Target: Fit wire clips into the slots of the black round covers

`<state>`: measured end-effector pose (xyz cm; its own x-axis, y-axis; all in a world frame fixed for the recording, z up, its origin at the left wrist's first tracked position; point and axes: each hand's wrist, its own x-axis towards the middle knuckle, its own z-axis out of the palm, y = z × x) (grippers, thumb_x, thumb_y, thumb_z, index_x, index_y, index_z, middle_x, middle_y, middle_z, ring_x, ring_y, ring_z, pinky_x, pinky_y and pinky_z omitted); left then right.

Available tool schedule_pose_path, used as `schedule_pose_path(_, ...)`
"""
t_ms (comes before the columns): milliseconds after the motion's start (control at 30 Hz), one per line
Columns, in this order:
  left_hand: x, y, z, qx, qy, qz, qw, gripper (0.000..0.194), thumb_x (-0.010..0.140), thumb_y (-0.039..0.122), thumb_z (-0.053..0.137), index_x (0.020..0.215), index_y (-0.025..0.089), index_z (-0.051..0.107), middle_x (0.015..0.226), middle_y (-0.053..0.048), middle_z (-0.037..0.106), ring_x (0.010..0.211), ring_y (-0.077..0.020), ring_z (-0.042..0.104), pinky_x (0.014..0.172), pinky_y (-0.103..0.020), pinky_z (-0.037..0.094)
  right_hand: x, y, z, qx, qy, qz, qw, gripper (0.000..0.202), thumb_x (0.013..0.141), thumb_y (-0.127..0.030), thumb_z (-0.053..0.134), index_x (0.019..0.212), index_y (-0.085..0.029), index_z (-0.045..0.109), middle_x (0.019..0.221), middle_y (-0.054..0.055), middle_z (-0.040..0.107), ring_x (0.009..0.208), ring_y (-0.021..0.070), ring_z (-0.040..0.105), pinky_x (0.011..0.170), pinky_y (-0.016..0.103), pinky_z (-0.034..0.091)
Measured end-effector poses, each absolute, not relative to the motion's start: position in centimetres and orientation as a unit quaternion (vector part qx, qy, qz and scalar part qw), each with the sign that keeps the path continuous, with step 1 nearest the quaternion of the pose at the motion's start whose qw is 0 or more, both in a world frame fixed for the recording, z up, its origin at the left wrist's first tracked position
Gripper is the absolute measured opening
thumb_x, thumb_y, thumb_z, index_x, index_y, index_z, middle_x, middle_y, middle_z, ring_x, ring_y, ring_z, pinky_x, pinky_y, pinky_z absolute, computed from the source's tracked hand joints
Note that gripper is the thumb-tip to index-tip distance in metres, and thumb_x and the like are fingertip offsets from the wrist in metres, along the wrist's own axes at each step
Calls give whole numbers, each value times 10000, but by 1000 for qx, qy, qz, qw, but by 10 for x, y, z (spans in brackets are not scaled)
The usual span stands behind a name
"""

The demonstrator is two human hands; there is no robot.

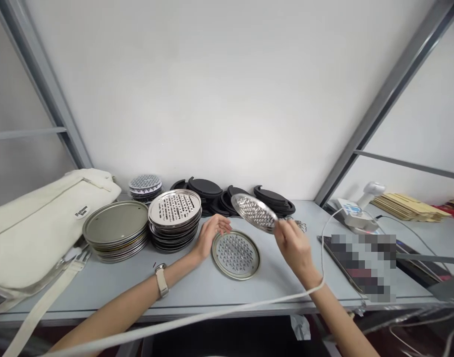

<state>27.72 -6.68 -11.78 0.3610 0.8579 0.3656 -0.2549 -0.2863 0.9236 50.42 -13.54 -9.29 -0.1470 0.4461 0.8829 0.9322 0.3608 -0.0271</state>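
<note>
My right hand [294, 243] grips the edge of a round silver grater disc [254, 212], holding it tilted above the table. Below and left of it, another grater disc [236, 254] lies flat inside a round, shallow, olive-grey rimmed plate on the table. At that plate's upper left edge is my left hand [213, 232], with its fingers apart and nothing in it. Left of my left hand stands a stack of round discs with a silver grater disc [175, 207] on top. Beside it is a stack of olive-grey round plates [117, 222].
Black round parts [205, 187] lie along the wall, near a small pile of grater discs [145, 182]. A cream bag [44, 223] is at the left. A white cable [227, 313] crosses in front. On the right are a scanner [371, 191], a tablet-like device and yellow envelopes [409, 206].
</note>
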Motion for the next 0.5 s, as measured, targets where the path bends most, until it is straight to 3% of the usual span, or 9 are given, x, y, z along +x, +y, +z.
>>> schedule_pose_path(67,277,-62,-116,546,215,490,644,565,899,597,304,895,120,607,817,-106,660,755,-192,608,667,-286,438,505,-142,-109,-460,-751,-298,368,137,889,-191,485,774,-204,559,594,-15,403,516,113,356,489,255,287)
schedule_pose_path(133,277,-59,-116,490,214,487,691,569,849,644,390,851,118,603,797,-107,667,737,-192,619,661,-281,443,499,-146,-118,-424,-795,-284,328,165,889,-154,461,820,-227,593,593,-3,436,530,122,397,498,253,322)
schedule_pose_path(233,277,-57,-117,445,230,510,700,401,765,535,615,768,135,580,725,-55,646,674,-163,606,644,-265,447,485,-150,-122,-398,-832,-239,304,238,878,-110,431,839,-258,612,617,16,482,549,136,443,523,260,383)
schedule_pose_path(367,278,-57,-121,418,232,540,693,262,739,386,670,706,144,575,659,11,591,618,-110,553,618,-225,435,473,-154,-123,-390,-850,-176,307,281,855,-76,437,868,-286,623,660,19,517,581,138,488,580,262,441)
schedule_pose_path(433,278,-56,-123,413,231,545,692,188,724,316,663,715,140,600,685,15,596,649,-105,550,630,-211,431,475,-152,-126,-376,-854,-176,315,215,857,-124,484,920,-285,613,718,30,541,618,142,511,597,266,455)
schedule_pose_path(500,278,-56,-124,414,233,540,695,149,700,266,647,763,132,635,750,1,624,709,-120,563,665,-218,439,481,-147,-129,-361,-841,-201,351,128,847,-276,562,973,-253,575,821,68,557,698,173,539,610,296,476)
